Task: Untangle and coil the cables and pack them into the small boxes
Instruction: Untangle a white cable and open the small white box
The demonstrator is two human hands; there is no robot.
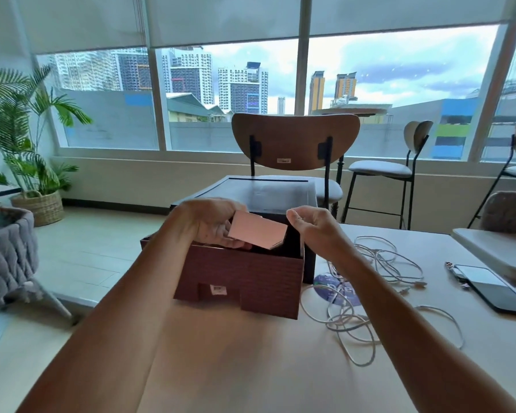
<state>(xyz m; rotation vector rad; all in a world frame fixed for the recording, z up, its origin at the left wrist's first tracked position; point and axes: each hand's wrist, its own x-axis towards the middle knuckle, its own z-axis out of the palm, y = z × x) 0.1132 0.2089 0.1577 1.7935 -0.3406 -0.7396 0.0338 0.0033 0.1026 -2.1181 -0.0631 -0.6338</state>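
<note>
White tangled cables (344, 320) lie on the pale table (251, 368), just right of the brown cardboard box (245, 278), nearest the right hand (316, 231), which hangs loosely curled, holding nothing. The left hand (209, 222) grips a small pink box (256, 231)

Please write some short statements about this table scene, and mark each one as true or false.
1. The left hand holds a pink card above the brown box. True.
2. The white cables are coiled inside the box. False: they lie loose and tangled on the table, right of the box.
3. The phone lies left of the box. False: it lies on the right, beyond the cables.
4. A chair stands behind the table. True.
</note>
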